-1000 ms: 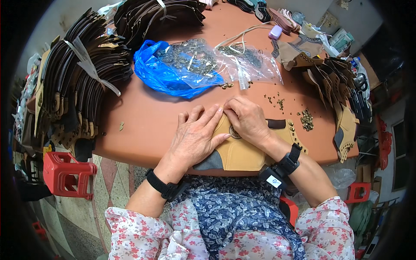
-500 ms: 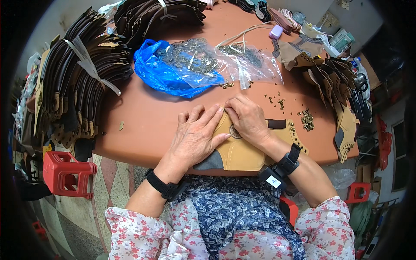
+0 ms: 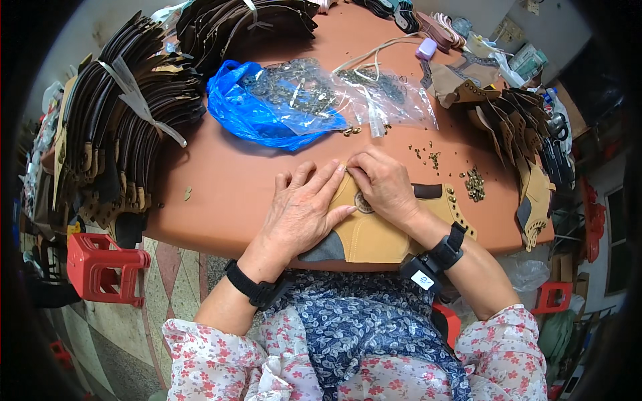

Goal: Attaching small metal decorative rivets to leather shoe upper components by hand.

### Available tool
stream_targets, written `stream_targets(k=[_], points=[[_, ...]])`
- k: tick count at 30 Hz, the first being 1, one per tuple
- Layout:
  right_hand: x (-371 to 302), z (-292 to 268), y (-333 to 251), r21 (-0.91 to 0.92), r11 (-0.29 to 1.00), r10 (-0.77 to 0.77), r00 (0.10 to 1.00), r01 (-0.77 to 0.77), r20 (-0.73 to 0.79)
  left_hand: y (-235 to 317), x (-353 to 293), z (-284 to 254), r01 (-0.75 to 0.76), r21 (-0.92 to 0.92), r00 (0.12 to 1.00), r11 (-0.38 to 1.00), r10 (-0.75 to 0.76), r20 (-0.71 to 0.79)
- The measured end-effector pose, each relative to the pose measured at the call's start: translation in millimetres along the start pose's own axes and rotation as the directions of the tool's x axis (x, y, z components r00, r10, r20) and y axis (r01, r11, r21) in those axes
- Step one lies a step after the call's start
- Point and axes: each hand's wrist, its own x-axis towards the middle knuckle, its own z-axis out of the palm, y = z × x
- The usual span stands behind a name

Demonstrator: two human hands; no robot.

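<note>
A tan leather shoe upper (image 3: 378, 237) lies at the table's near edge, with a dark grey patch, a dark brown strip and a row of metal eyelets (image 3: 452, 204) on its right side. My left hand (image 3: 299, 206) rests over its left part, fingers stretched and thumb apart, the thumb tip beside a round dark emblem (image 3: 363, 203). At the upper's far edge, my right hand (image 3: 382, 187) is closed in a pinch, close to my left index fingertip. Whether a small part sits between those fingertips is hidden.
Brass-coloured eyelets (image 3: 475, 184) lie in a small heap on the right of the brown table (image 3: 221, 224). Beyond my hands are a blue plastic bag (image 3: 231, 100) and clear bags of metal parts. Stacked uppers (image 3: 110, 134) stand left; more (image 3: 518, 137) lie right. A red stool (image 3: 100, 267) stands on the floor.
My right hand has shifted very slightly at the upper's far edge. My left hand and the shoe upper stay in place.
</note>
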Motion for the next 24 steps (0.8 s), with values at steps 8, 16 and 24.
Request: stream_targets(k=[8,16,24], points=[[-1.8,-3.7,-1.9,-0.032,0.996,-0.086,0.996,0.087,0.013,-0.1,0.3,-0.6,0.004,0.007,1.0,1.0,-0.004,0.01],[-4.9,-9.9,-6.9,0.029,0.999,-0.018,0.997,0.016,0.072,0.3,0.2,-0.5,0.01,0.002,1.0,1.0,-0.01,0.015],[-7.8,-12.5,-6.8,-0.013,0.997,-0.078,0.993,0.079,0.083,0.6,0.4,-1.6,0.014,-0.007,1.0,1.0,-0.014,0.024]])
